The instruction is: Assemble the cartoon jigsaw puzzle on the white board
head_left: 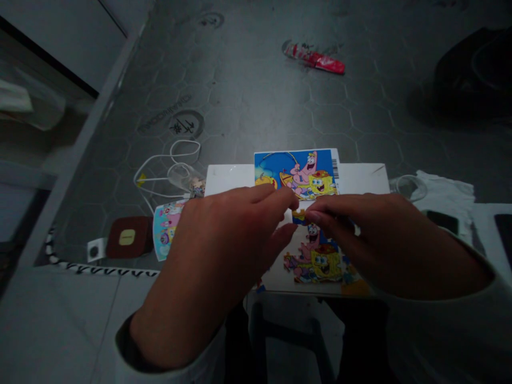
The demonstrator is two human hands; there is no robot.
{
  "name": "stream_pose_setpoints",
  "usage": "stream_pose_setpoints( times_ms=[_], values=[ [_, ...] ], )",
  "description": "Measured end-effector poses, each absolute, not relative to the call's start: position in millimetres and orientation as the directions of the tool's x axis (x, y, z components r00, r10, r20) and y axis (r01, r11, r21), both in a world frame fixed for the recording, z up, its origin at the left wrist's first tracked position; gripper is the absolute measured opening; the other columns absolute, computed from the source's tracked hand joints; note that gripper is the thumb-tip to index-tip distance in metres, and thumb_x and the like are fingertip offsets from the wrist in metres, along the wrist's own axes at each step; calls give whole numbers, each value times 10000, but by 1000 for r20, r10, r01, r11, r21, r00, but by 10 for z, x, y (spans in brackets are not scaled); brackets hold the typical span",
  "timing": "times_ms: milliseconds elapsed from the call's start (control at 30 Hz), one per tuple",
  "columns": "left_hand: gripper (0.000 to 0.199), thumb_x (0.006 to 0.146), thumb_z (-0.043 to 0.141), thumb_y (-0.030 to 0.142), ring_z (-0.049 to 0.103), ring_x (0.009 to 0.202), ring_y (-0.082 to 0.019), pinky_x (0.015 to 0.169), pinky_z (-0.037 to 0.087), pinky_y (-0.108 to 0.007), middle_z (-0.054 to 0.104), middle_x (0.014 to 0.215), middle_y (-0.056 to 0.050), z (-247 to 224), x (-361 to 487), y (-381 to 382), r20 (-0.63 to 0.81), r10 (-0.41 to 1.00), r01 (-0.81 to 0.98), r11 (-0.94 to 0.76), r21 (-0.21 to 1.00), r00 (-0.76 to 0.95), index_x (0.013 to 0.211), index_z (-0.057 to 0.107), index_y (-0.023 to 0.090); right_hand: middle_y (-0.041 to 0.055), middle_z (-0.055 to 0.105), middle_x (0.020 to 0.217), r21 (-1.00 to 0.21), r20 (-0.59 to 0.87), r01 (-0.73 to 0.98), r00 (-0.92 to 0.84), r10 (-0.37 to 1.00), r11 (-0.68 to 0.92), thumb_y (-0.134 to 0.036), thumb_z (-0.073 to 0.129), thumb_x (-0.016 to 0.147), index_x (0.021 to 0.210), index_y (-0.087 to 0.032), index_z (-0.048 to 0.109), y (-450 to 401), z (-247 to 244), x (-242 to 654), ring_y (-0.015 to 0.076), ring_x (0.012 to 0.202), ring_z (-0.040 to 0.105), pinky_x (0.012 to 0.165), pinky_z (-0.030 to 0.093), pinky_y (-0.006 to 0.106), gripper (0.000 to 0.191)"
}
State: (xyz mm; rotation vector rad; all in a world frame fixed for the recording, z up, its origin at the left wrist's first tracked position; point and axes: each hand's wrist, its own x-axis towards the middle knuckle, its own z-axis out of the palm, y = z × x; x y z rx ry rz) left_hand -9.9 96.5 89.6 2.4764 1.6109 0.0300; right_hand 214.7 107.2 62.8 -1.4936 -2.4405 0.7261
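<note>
My right hand (370,234) pinches a small blue and yellow jigsaw piece (298,217) between thumb and fingers, above the white board (228,176). My left hand (236,240) is just left of that piece, its thumb and forefinger apart with a gap between them. Below the hands lies a partly joined jigsaw puzzle (323,261) of a yellow square sponge character and a pink starfish. Beyond the fingers rests a picture card (310,173) with matching cartoon figures and a barcode. My wrists and hands hide parts of the board.
Left of the board are a cartoon-printed packet (163,232), a clear bag with loose pieces (196,185), a white cable (138,176) and a brown box (130,237). White tissue (448,200) lies at the right. A red wrapper (314,58) is on the floor mat further off.
</note>
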Motion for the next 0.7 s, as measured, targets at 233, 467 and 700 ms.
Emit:
stream_pose_setpoints(
  times_ms=[233, 467, 700],
  values=[
    [160, 967, 741, 334, 846, 881, -279, 584, 451, -311, 897, 1084, -24, 863, -95, 950, -99, 895, 897, -420, 139, 435, 1120, 784, 323, 49, 847, 850, -451, -97, 801, -483, 870, 394, -396, 468, 1093, 961, -297, 825, 1059, 583, 2156, 197, 620, 697, 571, 426, 325, 393],
    [103, 962, 717, 278, 823, 762, -289, 534, 377, -321, 881, 963, -6, 811, -112, 941, -116, 858, 862, -480, 162, 500, 1025, 786, 321, 43, 841, 820, -422, -133, 818, -482, 866, 390, -450, 472, 1082, 923, -309, 825, 1107, 596, 2199, 203, 607, 686, 561, 408, 337, 412],
    [82, 948, 731, 296, 805, 746, -280, 552, 316, -329, 875, 947, 3, 820, -119, 961, -163, 839, 852, -491, 180, 519, 997, 790, 327, 58, 855, 864, -374, -170, 860, -433, 885, 348, -522, 487, 1056, 973, -316, 856, 1145, 586, 2235, 232, 618, 702, 549, 399, 354, 430]
  ],
)
